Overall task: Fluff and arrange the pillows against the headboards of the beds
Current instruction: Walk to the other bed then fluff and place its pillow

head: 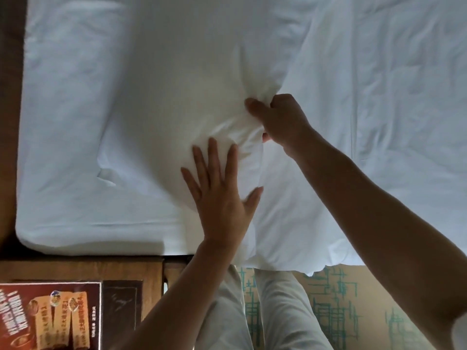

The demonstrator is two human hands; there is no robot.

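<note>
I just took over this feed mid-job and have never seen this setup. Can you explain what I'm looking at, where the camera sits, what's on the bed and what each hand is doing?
There is no machine here: a person works with bare hands, and the single picture comes from a camera on their head, looking down. The white pillow lies on the white bed sheet, with a rumpled duvet to its right. The left hand lies flat, fingers spread, pressing the pillow's near end. The right hand grips a bunched fold of the pillowcase. Below are the person's light trousers, a patterned floor, and a wooden nightstand with a printed card.
</note>
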